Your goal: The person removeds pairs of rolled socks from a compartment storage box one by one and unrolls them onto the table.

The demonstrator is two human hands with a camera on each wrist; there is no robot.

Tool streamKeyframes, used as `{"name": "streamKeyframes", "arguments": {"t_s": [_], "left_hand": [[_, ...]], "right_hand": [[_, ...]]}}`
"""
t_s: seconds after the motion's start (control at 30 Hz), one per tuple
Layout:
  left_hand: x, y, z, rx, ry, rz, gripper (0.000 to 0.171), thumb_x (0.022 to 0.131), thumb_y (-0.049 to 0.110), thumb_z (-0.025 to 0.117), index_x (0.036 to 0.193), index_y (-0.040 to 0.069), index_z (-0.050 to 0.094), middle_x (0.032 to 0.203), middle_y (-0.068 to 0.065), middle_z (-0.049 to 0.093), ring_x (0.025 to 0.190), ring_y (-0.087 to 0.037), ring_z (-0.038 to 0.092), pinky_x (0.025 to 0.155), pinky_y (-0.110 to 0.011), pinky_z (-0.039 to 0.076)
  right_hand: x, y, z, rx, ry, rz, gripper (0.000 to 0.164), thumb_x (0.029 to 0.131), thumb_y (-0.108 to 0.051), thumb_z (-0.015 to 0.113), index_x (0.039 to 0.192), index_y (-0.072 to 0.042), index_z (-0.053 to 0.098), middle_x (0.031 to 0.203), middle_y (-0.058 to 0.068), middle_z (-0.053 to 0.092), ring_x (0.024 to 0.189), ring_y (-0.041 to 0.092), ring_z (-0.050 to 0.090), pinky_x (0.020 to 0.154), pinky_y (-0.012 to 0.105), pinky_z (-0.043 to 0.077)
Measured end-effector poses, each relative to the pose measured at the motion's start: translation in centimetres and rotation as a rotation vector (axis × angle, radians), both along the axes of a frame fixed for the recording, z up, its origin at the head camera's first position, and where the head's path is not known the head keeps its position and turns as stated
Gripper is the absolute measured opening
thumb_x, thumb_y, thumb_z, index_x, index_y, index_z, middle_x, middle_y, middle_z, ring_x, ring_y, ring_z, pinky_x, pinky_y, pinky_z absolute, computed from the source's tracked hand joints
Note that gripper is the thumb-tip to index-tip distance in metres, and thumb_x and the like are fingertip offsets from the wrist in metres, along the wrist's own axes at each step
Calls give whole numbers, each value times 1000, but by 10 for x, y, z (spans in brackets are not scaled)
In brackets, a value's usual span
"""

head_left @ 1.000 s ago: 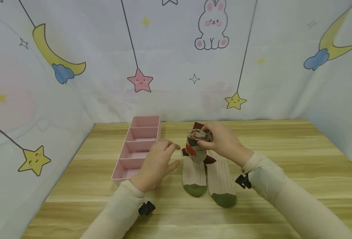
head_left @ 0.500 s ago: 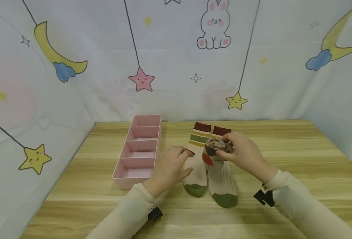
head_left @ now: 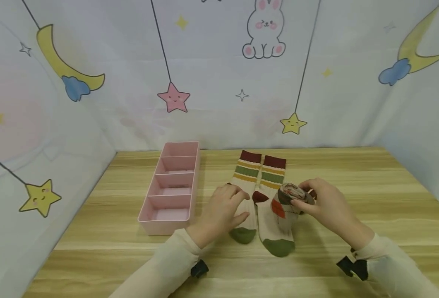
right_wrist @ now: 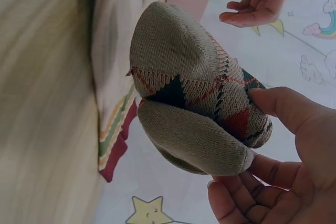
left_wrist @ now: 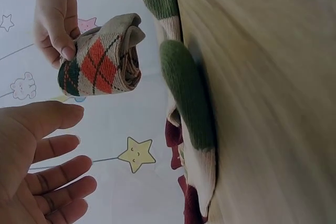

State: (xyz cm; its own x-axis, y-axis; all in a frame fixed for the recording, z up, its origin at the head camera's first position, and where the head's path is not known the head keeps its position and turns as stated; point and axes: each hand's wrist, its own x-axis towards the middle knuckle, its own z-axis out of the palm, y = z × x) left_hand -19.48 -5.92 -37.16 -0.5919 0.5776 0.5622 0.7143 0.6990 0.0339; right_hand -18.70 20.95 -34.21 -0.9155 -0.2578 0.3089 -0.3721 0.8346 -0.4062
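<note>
My right hand (head_left: 329, 205) pinches a rolled pair of argyle socks (head_left: 284, 203), beige with red and dark green diamonds, between thumb and fingers. In the right wrist view the roll (right_wrist: 194, 87) shows its grey-beige toe ends. It hangs above a pair of cream socks laid flat side by side. The left cream sock (head_left: 246, 174) and the right cream sock (head_left: 277, 238) have green toes, maroon cuffs and striped bands. My left hand (head_left: 223, 211) hovers over the left cream sock, fingers relaxed and holding nothing; the left wrist view shows its spread fingers apart from the roll.
A pink box (head_left: 167, 227) with several compartments in a row stands on the wood-grain table (head_left: 104, 215), left of the socks. A pale curtain (head_left: 212, 66) printed with stars, moons and a rabbit closes off the back and sides.
My right hand has carried the rolled socks to the right and a little nearer, uncovering the cream socks' striped cuffs. My left hand has moved right, from beside the box to over the left sock.
</note>
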Motion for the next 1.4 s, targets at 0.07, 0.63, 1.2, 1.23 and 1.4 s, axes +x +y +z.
{"name": "streamKeyframes", "arguments": {"t_s": [0.07, 0.63, 1.2, 1.23, 1.4], "left_hand": [[1, 5, -1, -3, -2, -6, 33, 75, 26, 80, 101, 13, 64, 96, -1, 62, 95, -18, 59, 84, -34, 47], [9, 67, -5, -95, -56, -113, 28, 82, 33, 75, 102, 17, 64, 100, 3, 61, 98, -14, 58, 85, -29, 46], [8, 103, -11, -182, -100, -75, 30, 81, 44, 73, 98, 20, 65, 98, 7, 61, 90, -9, 56, 78, -23, 43], [7, 104, -12, -187, -101, -71, 31, 81, 45, 73, 98, 21, 64, 98, 7, 61, 90, -9, 56, 79, -23, 42], [4, 109, -13, -205, -115, -64, 36, 81, 50, 72, 100, 21, 63, 100, 8, 62, 92, -9, 56, 81, -23, 43]], "right_hand": [[4, 5, -4, -6, -15, -17, 33, 82, -23, 76, 104, -1, 66, 91, 10, 64, 73, 15, 53, 60, 28, 41], [14, 31, -26, -54, -90, -74, 35, 83, -26, 74, 103, 1, 65, 83, 7, 66, 68, 10, 56, 55, 22, 43], [17, 43, -34, -60, -110, -121, 40, 85, -33, 72, 104, 2, 65, 82, 6, 67, 70, 11, 57, 56, 22, 43], [17, 43, -34, -58, -111, -123, 41, 85, -33, 72, 104, 2, 65, 82, 6, 67, 70, 10, 57, 57, 22, 43], [19, 46, -36, -65, -141, -137, 46, 87, -35, 69, 110, 4, 63, 84, 7, 68, 72, 12, 60, 59, 24, 46]]}}
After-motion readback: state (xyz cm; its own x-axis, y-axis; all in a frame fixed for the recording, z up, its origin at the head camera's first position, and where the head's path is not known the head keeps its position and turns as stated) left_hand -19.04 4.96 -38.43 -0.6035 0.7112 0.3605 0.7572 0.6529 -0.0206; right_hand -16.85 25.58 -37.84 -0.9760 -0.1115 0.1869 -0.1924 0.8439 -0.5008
